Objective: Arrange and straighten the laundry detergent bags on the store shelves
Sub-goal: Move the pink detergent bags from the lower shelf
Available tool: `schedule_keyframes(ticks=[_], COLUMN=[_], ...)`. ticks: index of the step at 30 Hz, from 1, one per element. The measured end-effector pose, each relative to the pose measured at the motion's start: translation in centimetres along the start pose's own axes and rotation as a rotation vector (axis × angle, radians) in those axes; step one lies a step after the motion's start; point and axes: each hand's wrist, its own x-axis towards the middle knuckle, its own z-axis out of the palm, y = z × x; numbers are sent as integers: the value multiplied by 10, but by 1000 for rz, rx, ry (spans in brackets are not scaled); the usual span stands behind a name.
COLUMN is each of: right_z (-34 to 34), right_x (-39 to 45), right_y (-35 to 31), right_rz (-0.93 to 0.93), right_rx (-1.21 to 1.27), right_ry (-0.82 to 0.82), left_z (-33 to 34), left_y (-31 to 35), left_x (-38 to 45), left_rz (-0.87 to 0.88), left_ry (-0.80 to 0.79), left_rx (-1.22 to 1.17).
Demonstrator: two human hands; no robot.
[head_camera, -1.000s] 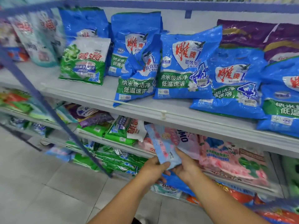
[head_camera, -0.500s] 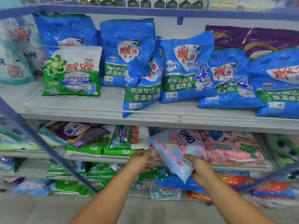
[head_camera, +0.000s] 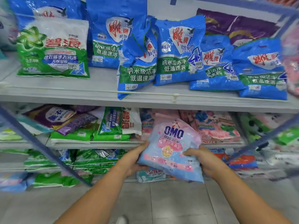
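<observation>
Head view: both hands are holding one pale blue-and-pink OMO bag (head_camera: 169, 149) out in front of the middle shelf (head_camera: 97, 143), w/ its printed face turned up toward the camera and its top end reaching over that shelf's front edge. Left hand (head_camera: 131, 160) is gripping the bag's left edge, fingers curled under it, thumb side along the top. Right hand (head_camera: 204, 160) is gripping the bag's right edge, thumb pressing on the printed face, fingers going underneath. The bag is sitting slightly tilted, lower right corner dipping toward the floor (head_camera: 169, 204). Behind it on the middle shelf, pink floral bags (head_camera: 216, 126) are lying toward the right end, and a green-and-white bag (head_camera: 119, 123) is lying just left of the OMO bag on top of flat green packs. Purple bags (head_camera: 61, 118) are lying further toward that shelf's left end. On the top shelf (head_camera: 97, 84), a green-and-white bag (head_camera: 53, 49) is leaning upright near the left end, w/ blue bags (head_camera: 178, 50) standing in a row to the right of it; one blue bag (head_camera: 137, 62) is slumping fwd, its bottom corner hanging over the front edge rail. Dark purple bags (head_camera: 234, 25) are standing at the back right. Bottom shelf is holding green packs (head_camera: 97, 160), blurred.
</observation>
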Motion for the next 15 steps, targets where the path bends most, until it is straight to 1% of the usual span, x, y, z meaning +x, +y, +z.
schedule_keyframes(ticks=[3,5,7,10,12,15], right_z=[-19,-24,-27,-33,-37,-36], right_x=[-4,-7,-10,-6,-2,6], right_y=[1,-1,-3,-1,4,11], right_rz=[0,-65,-124,-106,-65,6], right_rx=[-123,-152,-117,-15,35,91], right_ry=[-26,-67,-90,-113,-120,-181], left_z=[16,31,41,46,55,62], left_y=[-1,-4,-9,-15,-16,-15], left_x=[-17,-23,-23,-22,-28,-31], left_rz=[19,70,127,240,313,407], left_ry=[-40,-8,75,178,191,181], left_rx=[96,139,159,139,119,184])
